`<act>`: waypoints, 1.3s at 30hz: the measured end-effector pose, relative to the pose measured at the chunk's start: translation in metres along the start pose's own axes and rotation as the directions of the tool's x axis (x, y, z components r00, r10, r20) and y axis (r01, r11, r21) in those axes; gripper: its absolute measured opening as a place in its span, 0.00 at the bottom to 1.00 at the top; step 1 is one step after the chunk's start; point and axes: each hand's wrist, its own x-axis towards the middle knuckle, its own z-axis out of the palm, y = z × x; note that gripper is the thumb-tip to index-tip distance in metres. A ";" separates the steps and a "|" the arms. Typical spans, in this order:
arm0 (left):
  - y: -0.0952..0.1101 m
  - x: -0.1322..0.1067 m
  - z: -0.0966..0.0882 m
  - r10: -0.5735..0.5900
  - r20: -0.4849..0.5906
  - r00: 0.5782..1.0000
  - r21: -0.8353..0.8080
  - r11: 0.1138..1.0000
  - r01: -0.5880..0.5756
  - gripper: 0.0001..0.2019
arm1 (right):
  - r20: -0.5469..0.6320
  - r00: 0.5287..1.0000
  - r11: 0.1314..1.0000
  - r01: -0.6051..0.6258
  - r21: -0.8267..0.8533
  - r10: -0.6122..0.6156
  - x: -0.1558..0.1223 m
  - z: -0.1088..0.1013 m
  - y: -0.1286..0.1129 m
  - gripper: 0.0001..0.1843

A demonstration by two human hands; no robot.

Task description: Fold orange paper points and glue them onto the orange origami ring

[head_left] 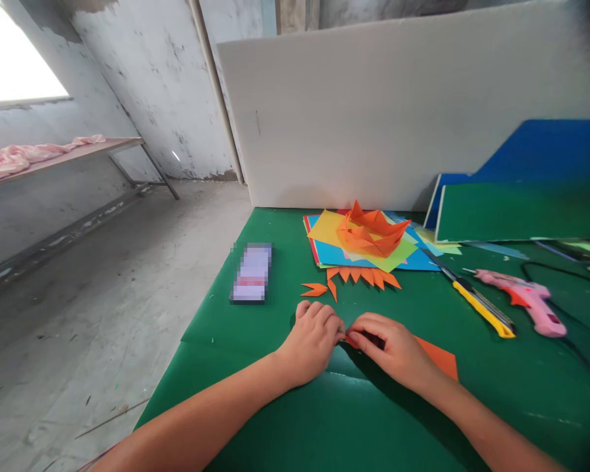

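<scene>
- Green cover spreads under your hands, with a pale board standing upright behind it and a bare concrete floor off to the left.
- What shows of the orange piece runs roughly crosswise to you, from your left fingertips toward your right thumb; most of it is covered, so you cannot tell which end is the tip.
- It looks small and red-orange, like paper; its folds are too hidden to make out.
- It sits just above the cover, between your two hands, its visible bit tucked against your right thumb and forefinger.
- Your left hand is palm down, fingers curled, pinching the piece's left end.
- Your right hand pinches it from the other side, thumb below the bent forefinger.
- An orange sheet lies partly behind your right wrist.
- Beyond your hands rest pointed orange folds, a row of similar points, and an orange ring on stacked paper.
- Your cutter and pink glue gun lie to the right.
</scene>
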 end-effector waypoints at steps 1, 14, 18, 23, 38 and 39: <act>0.001 0.001 -0.001 -0.015 -0.018 1.000 -0.025 1.000 0.014 0.08 | -0.001 1.000 0.999 -0.024 0.045 0.024 0.000 0.000 0.001 0.15; 0.010 0.001 -0.011 -0.377 0.081 0.923 -0.618 0.707 0.343 0.04 | -0.149 0.976 0.962 -0.119 0.247 0.159 0.001 0.013 -0.002 0.13; 0.012 0.001 -0.009 -0.469 0.170 0.867 -0.701 0.561 0.441 0.04 | -0.205 0.972 0.978 -0.076 0.195 0.117 0.000 0.017 -0.006 0.12; 0.014 0.000 -0.006 -0.496 0.245 0.833 -0.813 0.364 0.455 0.07 | -0.259 0.963 0.989 -0.039 0.142 0.075 0.000 0.020 -0.010 0.12; 0.019 0.000 -0.014 -0.492 0.414 0.766 -0.876 0.016 0.483 0.07 | -0.236 0.970 0.987 -0.012 0.161 0.050 -0.001 0.020 -0.012 0.13; 0.018 0.001 -0.015 -0.489 0.418 0.765 -0.876 0.006 0.482 0.06 | -0.229 0.972 0.983 -0.014 0.183 0.056 -0.001 0.020 -0.012 0.13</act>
